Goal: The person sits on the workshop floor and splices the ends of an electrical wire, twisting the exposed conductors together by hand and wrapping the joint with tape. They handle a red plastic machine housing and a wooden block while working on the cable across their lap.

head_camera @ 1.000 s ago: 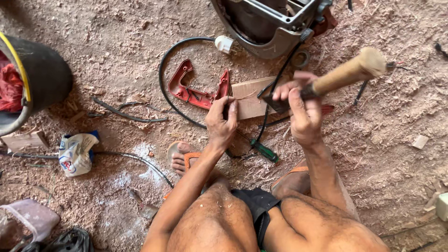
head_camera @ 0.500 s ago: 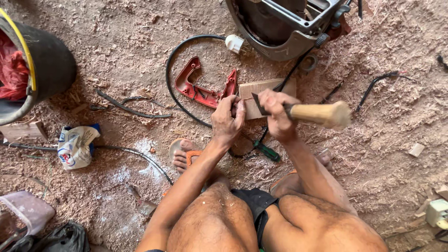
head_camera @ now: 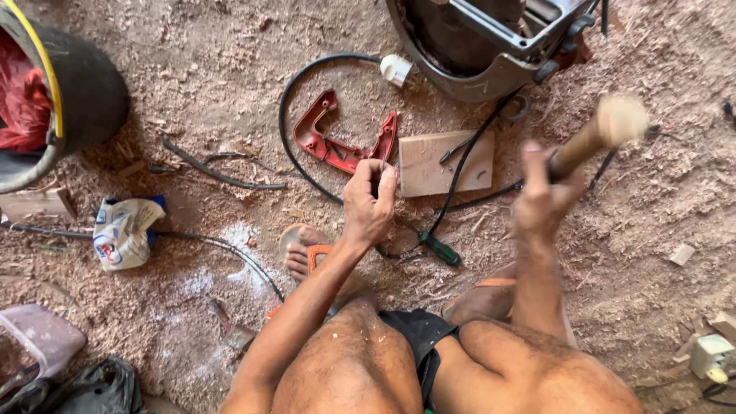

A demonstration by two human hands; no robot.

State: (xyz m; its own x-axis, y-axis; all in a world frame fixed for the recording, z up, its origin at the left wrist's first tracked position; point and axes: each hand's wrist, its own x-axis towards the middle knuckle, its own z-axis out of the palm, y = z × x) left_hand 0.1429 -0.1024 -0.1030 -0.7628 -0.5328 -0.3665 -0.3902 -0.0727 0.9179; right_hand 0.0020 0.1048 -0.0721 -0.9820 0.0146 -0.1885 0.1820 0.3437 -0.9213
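Note:
My left hand (head_camera: 368, 203) pinches a small dark piece against the left edge of a flat wooden block (head_camera: 429, 165) lying on the sawdust-covered ground. What the piece is stays hidden between the fingers. My right hand (head_camera: 543, 192) is raised to the right of the block and blurred. It grips a tool by its thick wooden handle (head_camera: 602, 130), which points up and to the right. A red plastic housing part (head_camera: 331, 146) lies just left of the block. A black cable (head_camera: 468, 153) runs across the block.
A grey machine housing (head_camera: 491, 65) sits at the top with a white plug (head_camera: 396, 69) beside it. A green-handled screwdriver (head_camera: 442, 250) lies by my foot. At left are a black bucket (head_camera: 84, 84) and a crumpled bag (head_camera: 123, 231); a white socket (head_camera: 709, 356) is at bottom right.
Half a second ago my right hand had the wooden-handled tool down at the block; now it is lifted up and to the right. My left hand stayed at the block's edge.

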